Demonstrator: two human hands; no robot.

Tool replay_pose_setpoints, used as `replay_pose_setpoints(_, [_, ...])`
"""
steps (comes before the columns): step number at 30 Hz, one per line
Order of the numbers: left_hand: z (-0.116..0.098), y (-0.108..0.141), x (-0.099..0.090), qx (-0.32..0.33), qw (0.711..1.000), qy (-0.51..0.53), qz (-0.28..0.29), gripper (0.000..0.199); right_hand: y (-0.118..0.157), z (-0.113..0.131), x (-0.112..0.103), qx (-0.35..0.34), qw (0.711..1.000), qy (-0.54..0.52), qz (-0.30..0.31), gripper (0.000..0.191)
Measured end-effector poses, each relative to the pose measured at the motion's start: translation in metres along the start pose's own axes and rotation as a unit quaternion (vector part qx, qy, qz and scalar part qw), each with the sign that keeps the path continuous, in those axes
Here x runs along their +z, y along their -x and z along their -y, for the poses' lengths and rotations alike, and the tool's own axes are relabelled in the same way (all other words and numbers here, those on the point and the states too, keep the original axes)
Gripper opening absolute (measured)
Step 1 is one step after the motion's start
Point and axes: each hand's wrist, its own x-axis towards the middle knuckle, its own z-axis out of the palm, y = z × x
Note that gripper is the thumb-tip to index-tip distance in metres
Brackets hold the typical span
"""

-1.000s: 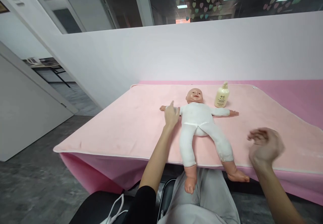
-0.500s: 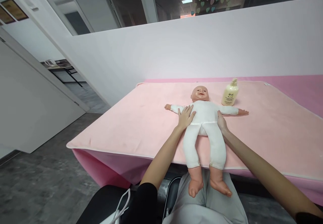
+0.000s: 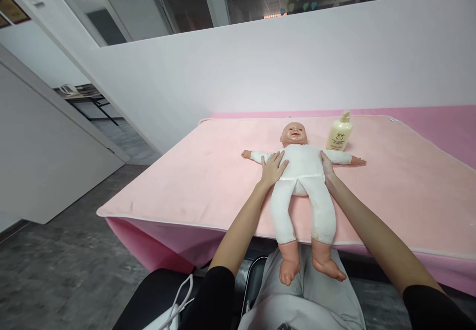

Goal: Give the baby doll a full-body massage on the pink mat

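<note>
A baby doll (image 3: 302, 164) in a white cloth body lies face up, arms spread, its feet hanging past the table's front edge. My left hand (image 3: 273, 169) rests with spread fingers on the doll's side, just under its arm. On the other side, my right hand (image 3: 327, 167) presses against the doll's torso below the armpit, its fingers partly hidden behind the body. A pale yellow pump bottle (image 3: 339, 133) stands behind the doll's outstretched arm on the right.
The table is covered with a light pink blanket (image 3: 178, 181) over a darker pink cloth (image 3: 446, 127). A white wall (image 3: 260, 67) rises behind it. A black chair (image 3: 148, 300) with a white cable is at lower left.
The view has tilted slightly. My right forearm has shifted inward and the doll's lower legs have moved a little to the right. Both hands remain at the doll's sides.
</note>
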Motion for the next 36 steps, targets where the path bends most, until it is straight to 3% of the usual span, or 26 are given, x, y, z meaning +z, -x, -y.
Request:
replay_pose_setpoints(3, [0.006, -0.003, -0.003, -0.006, 0.999, -0.036, -0.027, 0.049, -0.002, 0.014, -0.003, 0.057, 0.997, -0.037, -0.033, 0.031])
replay_pose_setpoints(8, [0.021, -0.009, -0.007, -0.023, 0.991, -0.095, -0.091, 0.044, -0.013, 0.043, -0.027, -0.028, 0.986, -0.148, -0.07, 0.027])
replay_pose_setpoints(11, [0.031, -0.01, -0.012, -0.034, 0.986, -0.104, -0.127, 0.041, -0.019, 0.057, -0.041, -0.057, 0.981, -0.157, -0.104, 0.026])
replay_pose_setpoints(18, [0.051, -0.008, -0.035, -0.22, 0.954, -0.114, -0.171, 0.042, -0.025, 0.072, -0.059, -0.089, 0.972, -0.139, -0.166, 0.022])
replay_pose_setpoints(21, [0.055, -0.009, -0.04, -0.254, 0.946, -0.113, -0.169, 0.049, -0.024, 0.078, -0.065, -0.11, 0.959, -0.182, -0.189, 0.028])
replay_pose_setpoints(28, [0.054, -0.011, -0.043, -0.27, 0.948, 0.004, -0.169, 0.059, -0.023, 0.077, -0.061, -0.156, 0.955, -0.152, -0.202, 0.033])
replay_pose_setpoints(33, [0.058, -0.011, -0.047, -0.303, 0.922, 0.096, -0.219, 0.052, -0.037, 0.07, -0.067, -0.171, 0.946, -0.082, -0.263, 0.025])
replay_pose_setpoints(36, [0.061, -0.013, -0.045, -0.321, 0.895, 0.158, -0.266, 0.04, -0.042, 0.068, -0.071, -0.191, 0.944, -0.062, -0.263, 0.025])
